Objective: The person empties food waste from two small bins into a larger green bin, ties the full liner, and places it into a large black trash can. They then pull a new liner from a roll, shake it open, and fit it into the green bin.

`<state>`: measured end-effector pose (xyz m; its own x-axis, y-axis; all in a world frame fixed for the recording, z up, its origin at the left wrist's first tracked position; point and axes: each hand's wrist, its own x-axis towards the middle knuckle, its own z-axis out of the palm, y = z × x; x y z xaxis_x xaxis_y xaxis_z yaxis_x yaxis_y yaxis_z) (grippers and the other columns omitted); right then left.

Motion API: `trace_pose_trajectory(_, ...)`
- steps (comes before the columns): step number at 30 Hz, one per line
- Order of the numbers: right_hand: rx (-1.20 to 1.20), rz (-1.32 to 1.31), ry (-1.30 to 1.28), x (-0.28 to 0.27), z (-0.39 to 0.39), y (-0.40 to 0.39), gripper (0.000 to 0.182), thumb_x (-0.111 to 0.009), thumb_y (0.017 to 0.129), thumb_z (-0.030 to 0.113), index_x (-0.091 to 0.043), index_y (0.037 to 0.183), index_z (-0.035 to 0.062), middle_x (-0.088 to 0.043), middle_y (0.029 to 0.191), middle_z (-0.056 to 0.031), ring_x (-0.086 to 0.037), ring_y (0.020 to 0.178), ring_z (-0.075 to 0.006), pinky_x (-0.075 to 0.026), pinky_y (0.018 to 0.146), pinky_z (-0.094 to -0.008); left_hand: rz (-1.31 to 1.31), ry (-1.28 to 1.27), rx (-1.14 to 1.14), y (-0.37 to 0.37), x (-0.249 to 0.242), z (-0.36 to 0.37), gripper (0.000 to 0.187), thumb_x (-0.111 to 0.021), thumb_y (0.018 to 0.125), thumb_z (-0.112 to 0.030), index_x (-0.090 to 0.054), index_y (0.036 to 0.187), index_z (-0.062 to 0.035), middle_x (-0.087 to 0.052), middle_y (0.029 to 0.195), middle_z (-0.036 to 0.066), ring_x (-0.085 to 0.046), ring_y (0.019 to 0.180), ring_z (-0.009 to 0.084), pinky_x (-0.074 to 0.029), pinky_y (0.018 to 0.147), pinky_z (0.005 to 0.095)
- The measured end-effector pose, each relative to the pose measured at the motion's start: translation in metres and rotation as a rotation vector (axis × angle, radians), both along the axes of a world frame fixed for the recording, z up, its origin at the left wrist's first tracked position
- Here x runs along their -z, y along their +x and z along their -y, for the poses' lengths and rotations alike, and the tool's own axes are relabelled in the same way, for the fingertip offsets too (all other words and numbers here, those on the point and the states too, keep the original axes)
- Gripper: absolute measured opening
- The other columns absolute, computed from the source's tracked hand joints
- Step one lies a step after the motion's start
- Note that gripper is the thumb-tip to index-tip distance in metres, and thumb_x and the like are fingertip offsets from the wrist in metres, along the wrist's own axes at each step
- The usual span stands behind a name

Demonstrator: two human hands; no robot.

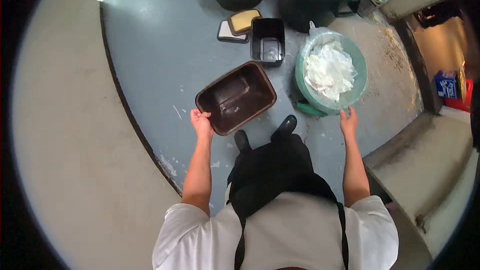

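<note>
The left hand [202, 122] has its grip closed on the near rim of a tilted brown rectangular plastic bin [236, 97], its hollow facing up; the right hand [348, 121], fingers loosely spread, touches the green round bucket's [304, 90] rim, steadying the white-bag-lined bucket.

My fisheye view bends the floor [150, 45] into curves and ends in black corners. Soft, even indoor light falls from above; a bright glare patch glows top left. Edges blur slightly, shadows faint.

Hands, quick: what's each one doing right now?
Left hand: closed on the rim of the brown tub.
Right hand: open, fingers at the green bucket rim.
</note>
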<state>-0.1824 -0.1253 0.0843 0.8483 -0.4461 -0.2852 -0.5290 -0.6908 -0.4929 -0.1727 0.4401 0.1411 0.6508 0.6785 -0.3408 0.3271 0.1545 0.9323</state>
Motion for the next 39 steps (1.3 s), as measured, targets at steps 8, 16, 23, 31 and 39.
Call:
trace_pose_trajectory(8,0.048,-0.023,0.022,0.008,0.034,0.010,0.046,-0.068,0.083,0.026,-0.058,0.117,-0.0022,-0.058,0.117,-0.0244,-0.054,0.111,-0.0389,-0.042,0.096,-0.0428,-0.031,-0.057,-0.258,0.044,0.027,-0.030,0.030,-0.052,0.072,0.012,-0.031,0.082,-0.0079,-0.040,0.083,0.003,-0.045,0.081,0.0154,-0.044,0.075,0.0317)
trace_pose_trajectory(16,0.111,-0.187,-0.036,0.006,0.027,-0.016,0.046,-0.069,0.082,0.025,-0.059,0.117,-0.0019,-0.060,0.118,-0.0212,-0.057,0.110,-0.0344,-0.043,0.096,-0.0429,-0.342,-0.126,-0.588,0.173,0.128,-0.054,0.028,-0.052,0.080,-0.001,-0.052,0.108,0.0005,-0.058,0.095,0.014,-0.056,0.081,0.0221,-0.050,0.067,0.0366)
trace_pose_trajectory(23,0.259,-0.622,0.037,-0.069,-0.016,-0.044,0.050,-0.066,0.084,0.033,-0.058,0.124,0.0039,-0.059,0.123,-0.0199,-0.054,0.118,-0.0354,-0.042,0.100,-0.0404,-0.619,0.147,0.122,0.191,0.286,-0.070,0.027,-0.049,0.097,-0.032,-0.058,0.100,-0.0071,-0.064,0.091,0.007,-0.061,0.080,0.0192,-0.052,0.067,0.0362)
trace_pose_trajectory(31,0.197,-0.602,0.163,-0.089,-0.055,0.022,0.046,-0.064,0.088,0.037,-0.058,0.123,0.0074,-0.065,0.112,-0.0173,-0.064,0.100,-0.0291,-0.051,0.084,-0.0393,-0.479,-0.775,-0.403,0.227,0.331,-0.003,0.037,-0.044,0.098,-0.045,-0.055,0.111,-0.0119,-0.061,0.102,0.010,-0.058,0.087,0.0227,-0.049,0.077,0.0448)
trace_pose_trajectory(39,0.260,-0.451,0.185,-0.083,-0.053,0.012,0.043,-0.061,0.090,0.039,-0.061,0.117,0.0057,-0.068,0.098,-0.0164,-0.066,0.091,-0.0267,-0.052,0.078,-0.0363,-0.663,-0.898,0.651,0.197,0.246,0.142,0.069,-0.045,0.093,-0.060,-0.043,0.133,-0.0042,-0.051,0.129,0.015,-0.050,0.116,0.0289,-0.041,0.097,0.0456)
